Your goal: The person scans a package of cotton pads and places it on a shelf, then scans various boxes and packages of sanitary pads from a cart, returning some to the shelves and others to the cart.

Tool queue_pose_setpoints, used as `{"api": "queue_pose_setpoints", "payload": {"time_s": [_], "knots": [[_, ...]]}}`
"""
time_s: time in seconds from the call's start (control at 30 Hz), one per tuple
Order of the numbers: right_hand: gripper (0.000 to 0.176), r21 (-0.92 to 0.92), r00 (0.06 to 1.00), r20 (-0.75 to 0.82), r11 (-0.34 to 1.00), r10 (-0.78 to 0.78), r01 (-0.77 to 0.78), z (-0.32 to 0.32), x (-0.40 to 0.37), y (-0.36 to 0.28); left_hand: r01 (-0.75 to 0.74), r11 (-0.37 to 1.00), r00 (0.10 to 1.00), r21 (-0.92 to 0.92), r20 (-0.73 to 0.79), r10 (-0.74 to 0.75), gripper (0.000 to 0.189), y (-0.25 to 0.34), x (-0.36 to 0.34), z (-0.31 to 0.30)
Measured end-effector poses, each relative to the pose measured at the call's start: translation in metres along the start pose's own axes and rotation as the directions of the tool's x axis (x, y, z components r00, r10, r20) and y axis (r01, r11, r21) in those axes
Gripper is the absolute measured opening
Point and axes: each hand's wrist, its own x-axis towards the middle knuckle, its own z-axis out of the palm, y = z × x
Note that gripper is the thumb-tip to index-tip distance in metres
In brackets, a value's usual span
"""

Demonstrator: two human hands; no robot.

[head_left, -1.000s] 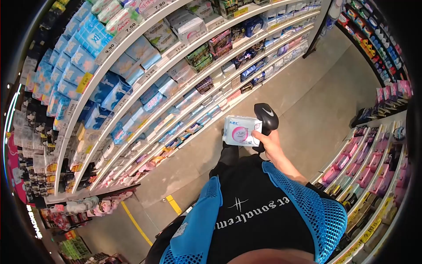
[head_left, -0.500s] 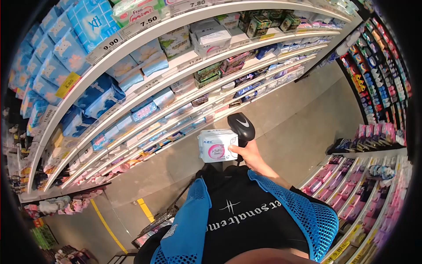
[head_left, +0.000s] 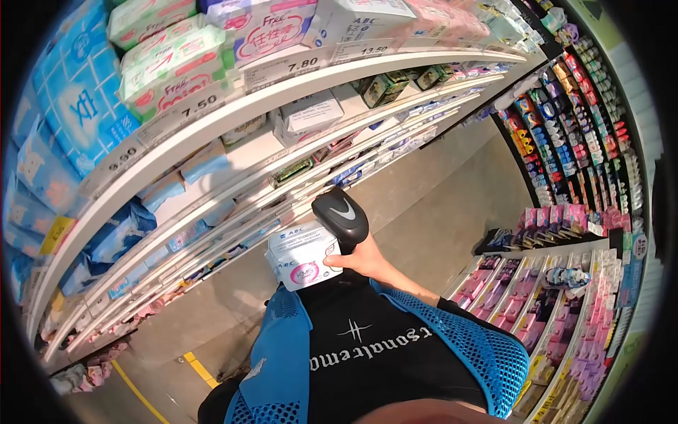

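Note:
My right hand [head_left: 357,260] is closed in front of my chest, with the thumb pressed on the front of a white ABC KMS pack of sanitary pads [head_left: 300,247]. A black handheld barcode scanner [head_left: 341,215] is in the same hand, its head pointing up and away beside the pack. The scanner's handle and my other fingers are mostly hidden. The pack's printed front and its top face both show. My left hand is out of view; only the blue vest [head_left: 272,353] shows on that side.
A curved white shelf unit [head_left: 233,95] with price labels and packs of pads rises ahead and to the left. On the right stand a low sloped rack [head_left: 505,297] of pink packs and a hanging display [head_left: 558,120]. Yellow lines [head_left: 201,369] mark the floor.
The camera view has shifted, bringing the upper shelf closer. My right hand, pack and scanner now appear farther left, and the pack is tilted so more of its top face shows.

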Motion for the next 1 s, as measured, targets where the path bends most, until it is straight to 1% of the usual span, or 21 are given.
{"api": "queue_pose_setpoints", "payload": {"time_s": [0.07, 0.1, 0.2, 0.23, 0.33, 0.4, 0.43, 0.47, 0.5, 0.53, 0.6, 0.63, 0.7, 0.8, 0.83, 0.93, 0.97, 1.0], "knots": [[0.086, 0.012, 0.999, -0.042, 1.0, 0.007, -0.007, -0.006, 0.003, 0.0, -0.002, 1.0, 1.0, 0.002, -0.001, 0.002, 0.049, 0.011, 0.001, 0.001], [0.088, -0.011, 0.998, -0.058, 1.0, -0.023, 0.022, -0.009, 0.005, 0.001, -0.003, 1.0, 1.0, 0.0, -0.002, 0.003, 0.048, 0.016, 0.002, 0.0], [0.087, 0.027, 0.995, -0.071, 0.997, -0.077, 0.079, -0.019, 0.009, 0.007, 0.009, 1.0, 1.0, 0.001, -0.007, -0.009, 0.048, 0.03, 0.003, 0.004], [0.088, 0.016, 0.997, -0.054, 0.999, -0.049, 0.05, -0.023, 0.01, 0.002, 0.01, 1.0, 1.0, -0.002, -0.004, -0.01, 0.048, 0.033, 0.002, 0.005], [0.088, 0.009, 1.0, -0.004, 1.0, -0.025, 0.025, -0.038, 0.018, 0.008, 0.027, 1.0, 1.0, -0.013, 0.002, -0.027, 0.048, 0.047, -0.004, 0.014], [0.085, -0.007, 0.999, -0.03, 1.0, 0.028, -0.028, -0.044, 0.018, 0.011, 0.065, 0.997, 0.998, -0.042, 0.023, -0.064, 0.048, 0.055, -0.014, 0.027], [0.084, -0.075, 0.998, -0.032, 0.996, 0.045, -0.047, -0.047, 0.019, 0.013, 0.1, 0.993, 0.994, -0.061, 0.042, -0.098, 0.048, 0.054, -0.025, 0.037], [0.083, -0.025, 0.999, 0.021, 0.999, 0.044, -0.043, -0.049, 0.022, 0.014, 0.144, 0.986, 0.988, -0.079, 0.073, -0.139, 0.048, 0.053, -0.041, 0.048], [0.085, 0.023, 0.992, 0.062, 0.993, 0.113, -0.115, -0.057, 0.026, 0.02, 0.193, 0.976, 0.978, -0.096, 0.099, -0.184, 0.048, 0.054, -0.061, 0.058], [0.084, 0.087, 0.995, 0.083, 0.994, 0.057, -0.064, -0.063, 0.03, 0.035, 0.244, 0.964, 0.965, -0.108, 0.122, -0.231, 0.048, 0.056, -0.081, 0.068], [0.083, -0.045, 0.98, 0.159, 0.993, 0.119, -0.113, -0.079, 0.037, 0.041, 0.335, 0.931, 0.937, -0.143, 0.152, -0.314, 0.048, 0.062, -0.118, 0.085], [0.081, -0.015, 0.975, 0.219, 0.999, 0.046, -0.044, -0.082, 0.044, 0.039, 0.371, 0.915, 0.924, -0.161, 0.16, -0.347, 0.048, 0.066, -0.134, 0.093], [0.079, 0.063, 0.954, 0.286, 0.996, -0.085, 0.07, -0.098, 0.057, 0.036, 0.438, 0.879, 0.896, -0.188, 0.167, -0.411, 0.048, 0.08, -0.167, 0.105], [0.082, 0.159, 0.93, 0.368, 0.984, 0.021, -0.086, -0.121, 0.061, 0.046, 0.52, 0.824, 0.854, -0.223, 0.164, -0.494, 0.048, 0.095, -0.209, 0.126], [0.08, 0.142, 0.919, 0.391, 0.983, 0.048, -0.112, -0.133, 0.063, 0.058, 0.543, 0.807, 0.84, -0.232, 0.154, -0.521, 0.048, 0.101, -0.218, 0.133], [0.074, 0.111, 0.881, 0.467, 0.984, 0.074, -0.141, -0.163, 0.069, 0.066, 0.573, 0.78, 0.818, -0.252, 0.114, -0.564, 0.049, 0.126, -0.247, 0.14], [0.073, 0.129, 0.886, 0.464, 0.987, 0.022, -0.092, -0.17, 0.071, 0.075, 0.579, 0.772, 0.812, -0.262, 0.099, -0.575, 0.049, 0.137, -0.255, 0.141], [0.071, 0.124, 0.888, 0.459, 0.989, 0.019, -0.085, -0.176, 0.073, 0.08, 0.592, 0.761, 0.803, -0.266, 0.106, -0.587, 0.049, 0.145, -0.261, 0.144]]}}
